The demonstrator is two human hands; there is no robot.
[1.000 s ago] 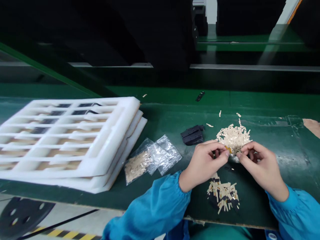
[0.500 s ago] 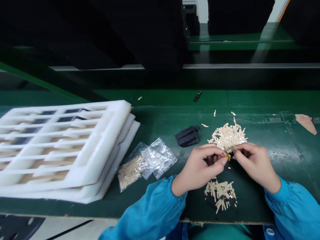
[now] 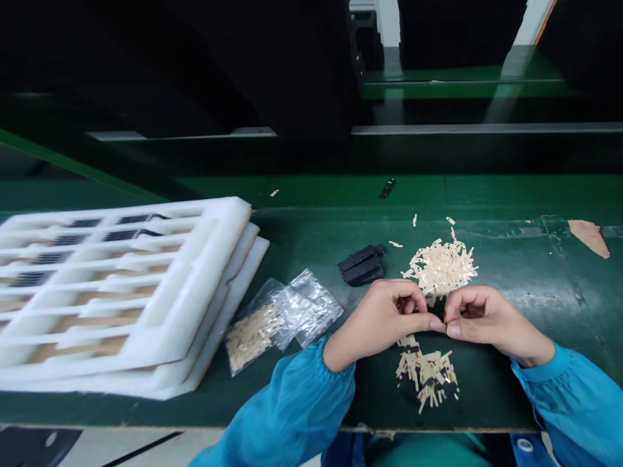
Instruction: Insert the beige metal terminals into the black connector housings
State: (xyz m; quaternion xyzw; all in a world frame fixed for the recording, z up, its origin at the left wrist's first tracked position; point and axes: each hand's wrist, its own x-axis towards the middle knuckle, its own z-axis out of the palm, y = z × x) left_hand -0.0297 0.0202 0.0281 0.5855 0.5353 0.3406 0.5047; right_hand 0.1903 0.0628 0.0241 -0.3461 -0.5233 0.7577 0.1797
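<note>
My left hand (image 3: 379, 324) and my right hand (image 3: 489, 318) meet at the fingertips in front of me, pinching a small piece that they almost entirely hide. Just above them lies a loose pile of cream strips (image 3: 440, 267), apart from my fingers. Below my hands is a second heap of cream strips mixed with black pieces (image 3: 427, 375). A stack of black flat parts (image 3: 361, 266) sits left of my left hand.
White foam trays (image 3: 126, 292) lie stacked at left, holding dark parts. A clear plastic bag of cream strips (image 3: 253, 336) lies beside them on the green workbench mat (image 3: 506, 395). A small black piece (image 3: 387, 189) lies near the bench's back.
My hands have dropped slightly away from the upper pile, and their fingertips have closed together. The small amber piece seen earlier is now hidden. The view has shifted slightly.
</note>
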